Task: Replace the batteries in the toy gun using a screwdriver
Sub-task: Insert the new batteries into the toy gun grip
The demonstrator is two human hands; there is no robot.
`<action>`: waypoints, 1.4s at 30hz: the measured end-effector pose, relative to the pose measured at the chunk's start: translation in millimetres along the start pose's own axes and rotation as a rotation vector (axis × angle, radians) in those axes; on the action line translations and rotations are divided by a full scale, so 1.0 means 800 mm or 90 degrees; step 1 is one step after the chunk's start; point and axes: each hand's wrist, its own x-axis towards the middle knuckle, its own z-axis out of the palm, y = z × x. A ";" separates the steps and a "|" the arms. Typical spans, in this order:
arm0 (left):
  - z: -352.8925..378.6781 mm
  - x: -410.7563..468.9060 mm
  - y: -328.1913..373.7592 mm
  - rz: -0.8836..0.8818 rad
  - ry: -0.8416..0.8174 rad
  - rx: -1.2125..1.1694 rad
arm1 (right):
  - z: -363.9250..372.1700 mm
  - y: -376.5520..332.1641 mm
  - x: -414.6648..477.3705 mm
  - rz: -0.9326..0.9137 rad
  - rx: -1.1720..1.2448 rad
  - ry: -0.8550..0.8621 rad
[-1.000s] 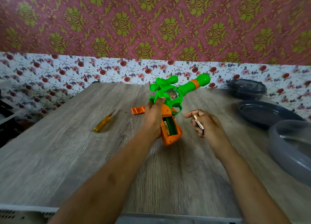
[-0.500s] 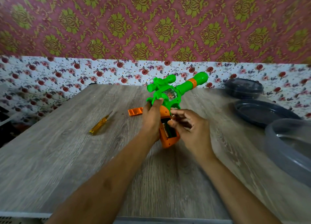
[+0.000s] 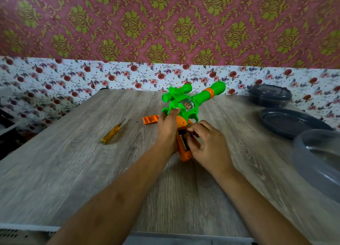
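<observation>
No readable text or labels anywhere.

Not much to go on body-wise: just a bare left forearm (image 3: 117,198) and a bare right forearm (image 3: 257,198), uncovered all the way down to the bottom edge of the shot. The left forearm has a small smudgy mark about halfway along. The left hand (image 3: 168,127) and right hand (image 3: 207,145) are bare too, and the fingers are too blurry for finer detail.

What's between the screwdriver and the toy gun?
Head view: the orange battery cover lies on the table between the screwdriver and the toy gun.
</observation>
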 end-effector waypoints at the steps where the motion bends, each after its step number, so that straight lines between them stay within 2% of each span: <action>1: 0.000 -0.002 0.000 -0.012 -0.003 -0.007 | 0.001 -0.002 0.000 -0.013 -0.036 -0.007; 3: 0.001 -0.003 0.001 -0.028 -0.001 -0.011 | 0.002 -0.003 0.000 -0.025 -0.087 -0.022; 9: -0.006 0.012 0.012 -0.020 0.041 -0.044 | 0.004 -0.008 -0.012 -0.057 -0.081 -0.069; 11: -0.010 0.015 0.019 -0.030 0.055 -0.078 | 0.003 -0.007 -0.011 -0.054 -0.021 -0.070; 13: -0.011 0.016 0.023 -0.045 0.046 -0.102 | -0.001 -0.003 -0.005 -0.016 0.114 -0.019; 15: -0.010 0.012 0.025 -0.068 -0.003 -0.094 | -0.005 0.001 0.002 0.061 0.256 0.057; 17: -0.008 0.010 0.022 -0.084 -0.057 -0.076 | -0.007 0.004 0.008 0.194 0.361 0.088; 21: -0.003 0.007 0.008 -0.079 -0.152 -0.021 | -0.003 0.019 0.014 0.511 0.552 -0.020; 24: 0.000 0.002 0.000 -0.063 -0.162 0.006 | -0.003 0.024 0.018 0.622 0.684 -0.086; 29: 0.004 -0.010 -0.002 0.012 -0.145 0.027 | 0.001 0.026 0.014 0.577 0.747 -0.040; 33: 0.000 -0.013 -0.002 0.054 -0.117 0.076 | 0.001 0.022 0.010 0.533 0.764 -0.082; 36: -0.002 -0.018 0.001 0.046 -0.112 0.087 | 0.000 0.020 0.011 0.528 0.755 -0.093; 39: -0.008 -0.010 0.017 0.040 -0.081 0.205 | -0.001 0.024 0.012 0.536 0.773 -0.092; 42: -0.034 0.022 0.039 0.092 0.016 0.332 | 0.000 0.031 0.012 0.545 0.789 -0.089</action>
